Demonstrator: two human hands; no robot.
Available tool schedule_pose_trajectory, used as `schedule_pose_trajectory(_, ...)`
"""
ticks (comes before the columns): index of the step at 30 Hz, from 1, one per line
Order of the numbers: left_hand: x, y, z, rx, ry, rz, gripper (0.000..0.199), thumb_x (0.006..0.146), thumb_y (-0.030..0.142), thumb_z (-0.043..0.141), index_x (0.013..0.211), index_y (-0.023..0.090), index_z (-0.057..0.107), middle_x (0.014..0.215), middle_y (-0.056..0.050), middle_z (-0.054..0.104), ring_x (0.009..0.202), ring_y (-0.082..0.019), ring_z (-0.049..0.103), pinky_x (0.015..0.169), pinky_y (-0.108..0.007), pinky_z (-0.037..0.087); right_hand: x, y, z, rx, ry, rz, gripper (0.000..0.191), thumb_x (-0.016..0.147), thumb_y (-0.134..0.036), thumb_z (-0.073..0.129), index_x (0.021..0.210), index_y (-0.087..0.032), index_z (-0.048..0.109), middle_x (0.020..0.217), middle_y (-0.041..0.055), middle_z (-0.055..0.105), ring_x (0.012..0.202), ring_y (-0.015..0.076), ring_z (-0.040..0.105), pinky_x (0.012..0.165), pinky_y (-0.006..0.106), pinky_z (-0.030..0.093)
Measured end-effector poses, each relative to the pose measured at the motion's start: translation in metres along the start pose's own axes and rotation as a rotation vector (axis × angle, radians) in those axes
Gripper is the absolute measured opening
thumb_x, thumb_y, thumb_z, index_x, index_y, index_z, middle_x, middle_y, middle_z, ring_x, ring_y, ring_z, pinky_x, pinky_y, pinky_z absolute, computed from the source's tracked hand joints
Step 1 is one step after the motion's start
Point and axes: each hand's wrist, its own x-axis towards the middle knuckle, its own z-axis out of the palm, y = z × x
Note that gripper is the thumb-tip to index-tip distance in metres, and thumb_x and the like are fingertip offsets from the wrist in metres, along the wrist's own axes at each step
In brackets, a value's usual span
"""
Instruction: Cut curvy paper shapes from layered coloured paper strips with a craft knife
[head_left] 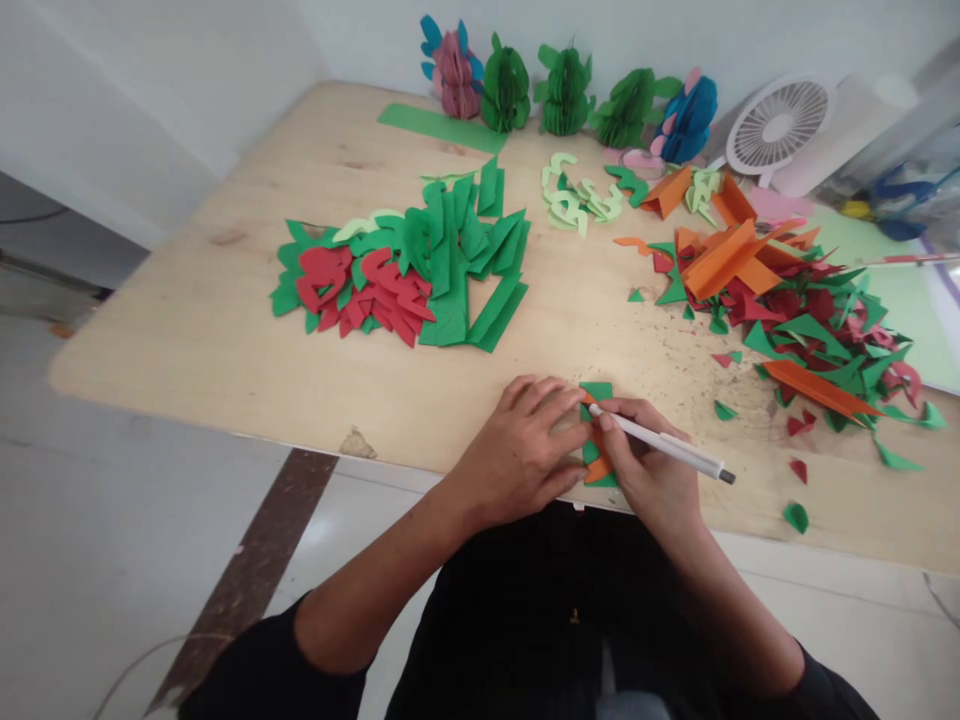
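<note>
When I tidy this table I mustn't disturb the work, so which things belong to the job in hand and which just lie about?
In the job:
white pen in the right hand;
orange paper piece;
green paper partly under left hand.

Seemingly lying about:
white fan;
paper figures;
scrap pile.

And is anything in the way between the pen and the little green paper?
Only the orange cut-out: it lies on the green paper and covers part of it, close to the tip of the pen in the right hand. Fingers of the left hand reach over the paper's left side. I see nothing else between.
</note>
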Motion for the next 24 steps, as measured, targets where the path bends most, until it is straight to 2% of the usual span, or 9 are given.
schedule_pose_trajectory(5, -0.0003, 0.0001, -0.0001, 0.003, 0.004, -0.004, 0.040, 0.091, 0.037, 0.052, 0.127, 0.019, 0.056, 0.141, -0.012, 0.052, 0.133, -0.032, 0.040, 0.114, -0.054, 0.028, 0.0003, -0.0021, -0.0011, -0.024, 0.015, -0.043, 0.010, 0.090, -0.028, 0.057, 0.088, -0.024, 0.066, 0.078, 0.0005, 0.073, 0.063, 0.0149, 0.064, 0.061, 0.028, 0.050)
schedule_pose_trajectory(11, -0.0001, 0.0002, 0.0000, 0.011, 0.003, -0.002, 0.040, 0.091, 0.037, 0.053, 0.126, 0.019, 0.057, 0.141, -0.012, 0.052, 0.133, -0.032, 0.041, 0.115, -0.055, 0.027, -0.0012, -0.0038, -0.0023, -0.062, 0.033, -0.064, 0.010, 0.089, -0.027, 0.057, 0.087, -0.024, 0.066, 0.081, 0.0016, 0.074, 0.073, 0.0173, 0.068, 0.068, 0.030, 0.052)
schedule_pose_trajectory(24, -0.0001, 0.0004, -0.0003, 0.009, 0.007, -0.008, 0.037, 0.092, 0.039, 0.050, 0.122, 0.019, 0.060, 0.140, -0.012, 0.053, 0.132, -0.032, 0.041, 0.114, -0.055, 0.028, -0.0076, -0.0039, -0.0059, -0.151, 0.079, -0.118, 0.012, 0.091, -0.028, 0.056, 0.085, -0.023, 0.065, 0.077, 0.0018, 0.073, 0.069, 0.0169, 0.067, 0.069, 0.032, 0.052)
